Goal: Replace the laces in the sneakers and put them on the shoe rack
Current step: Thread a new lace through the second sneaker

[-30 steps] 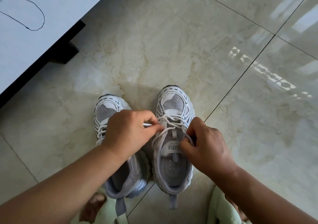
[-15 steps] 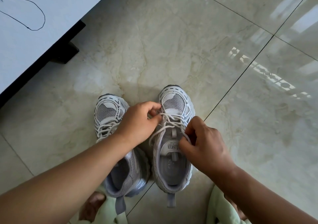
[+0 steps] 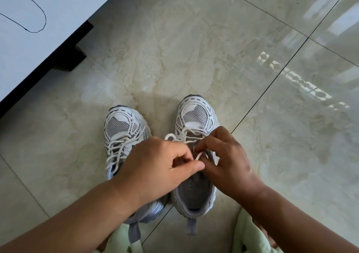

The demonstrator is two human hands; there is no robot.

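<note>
Sneakers in white and grey mesh stand side by side on the glossy beige marble floor (image 3: 194, 48), toes pointing away from the person. Taking the right-hand sneaker (image 3: 195, 155) as landmark, the other sneaker (image 3: 122, 132) sits just to its left, already threaded with a white lace. Over the landmark's tongue, the left hand (image 3: 157, 165) pinches the white cord lace (image 3: 186, 134) between thumb and curled fingers, and the right hand (image 3: 227, 161) pinches a loop of the same lace. Lacing this shoe looks like the step in hand, near its upper eyelets. Next, the lace end probably needs feeding through and pulling snug. No shoe rack is in view; a white table (image 3: 48, 44) stands far to the upper left.
</note>
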